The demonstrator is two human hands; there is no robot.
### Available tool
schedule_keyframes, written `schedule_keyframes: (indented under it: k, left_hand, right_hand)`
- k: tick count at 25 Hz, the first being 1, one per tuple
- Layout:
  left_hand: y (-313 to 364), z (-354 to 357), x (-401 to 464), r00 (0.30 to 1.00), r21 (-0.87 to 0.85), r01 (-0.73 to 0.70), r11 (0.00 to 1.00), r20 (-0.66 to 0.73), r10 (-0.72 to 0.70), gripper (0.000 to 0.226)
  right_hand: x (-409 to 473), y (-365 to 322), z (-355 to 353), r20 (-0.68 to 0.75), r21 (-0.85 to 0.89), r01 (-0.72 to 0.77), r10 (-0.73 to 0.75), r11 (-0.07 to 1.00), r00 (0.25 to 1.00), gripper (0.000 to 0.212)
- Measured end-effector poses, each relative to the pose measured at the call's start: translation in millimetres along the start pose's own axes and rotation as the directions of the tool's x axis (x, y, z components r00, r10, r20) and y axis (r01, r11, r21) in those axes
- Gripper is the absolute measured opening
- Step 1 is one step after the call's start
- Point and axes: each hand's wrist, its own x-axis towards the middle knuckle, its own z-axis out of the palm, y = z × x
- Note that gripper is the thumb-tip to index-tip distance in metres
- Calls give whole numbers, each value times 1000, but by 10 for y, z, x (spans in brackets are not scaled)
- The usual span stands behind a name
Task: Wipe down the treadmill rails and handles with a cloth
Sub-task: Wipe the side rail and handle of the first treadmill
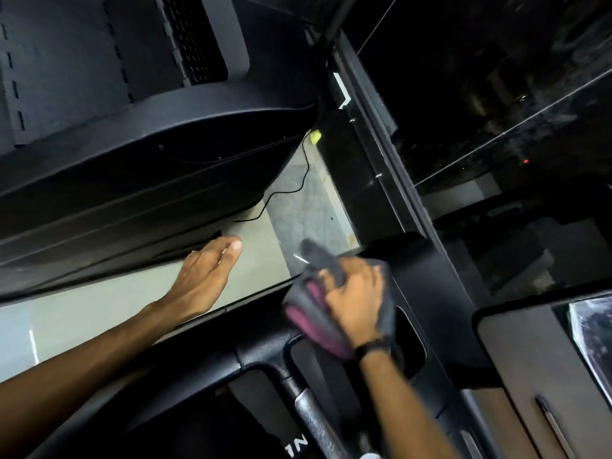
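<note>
My right hand [356, 301] grips a grey and magenta cloth [309, 313] and presses it against the black treadmill handle [261, 351] where it meets the console. The cloth is blurred by motion. A black band circles my right wrist. My left hand [205, 271] is stretched out to the left with straight fingers, hovering over the pale floor beside the edge of the black motor cover [139, 180]; it holds nothing. A silver grip sensor bar [314, 422] runs down from the handle.
The treadmill console [427, 293] with a recessed pocket lies right of my hand. A thin black cable [298, 183] trails over the pale floor [308, 210], near a small yellow object [315, 136]. Dark glass panels fill the upper right.
</note>
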Motion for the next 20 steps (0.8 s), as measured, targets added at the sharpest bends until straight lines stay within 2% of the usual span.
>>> schedule_keyframes:
  k: [2,3,4,6,8,9,11,12,14,15,17,18,20]
  left_hand:
    - [9,13,-82,999,8,11,1000,30,-11,74]
    - [7,10,-108,1000,6,9,1000,28,-9,74]
    - [7,-1,-129,1000,-3,13,1000,20,-13,74]
    - [-16,5,-139,1000,-24,26,999,9,-26,73]
    - [-5,50,-99,999,-34,31,999,17,-31,72]
    - [16,82,-70,999,-42,36,998,21,-35,72]
    - [73,150,-11,999,-51,34,998,43,-32,72]
    - [103,178,3,998,-50,24,998,58,-21,73]
    - [160,198,-18,996,-36,-18,999,83,21,71]
    - [172,196,-45,996,-31,-35,999,84,37,69]
    - [161,186,-124,995,-17,-44,999,91,46,67]
    - [149,185,-162,995,-8,-44,999,88,44,67]
    - [120,179,-194,997,-6,-36,999,61,36,63]
  right_hand:
    - [521,479,-70,97,-64,-272,277,960,956,53]
    - [663,513,-86,146,-86,-333,342,939,928,51]
    - [698,422,-75,181,-110,-329,344,938,921,53]
    - [393,-142,-75,217,-116,-229,249,967,944,56]
    - [-299,-848,-108,224,-7,35,-32,999,974,47]
    - [-628,-1099,-111,223,95,165,-182,982,958,44]
    - [-837,-1180,-50,153,251,258,-301,933,941,46]
    - [-743,-991,-6,86,240,266,-293,934,952,48]
    - [-336,-398,87,-8,81,121,-120,989,993,53]
    - [-57,-94,79,-3,34,-7,7,999,1000,53]
    - [389,336,2,96,34,-225,221,974,970,46]
    - [519,396,-3,146,32,-281,274,959,951,42]
    - [529,193,59,180,-22,-258,258,966,949,45]
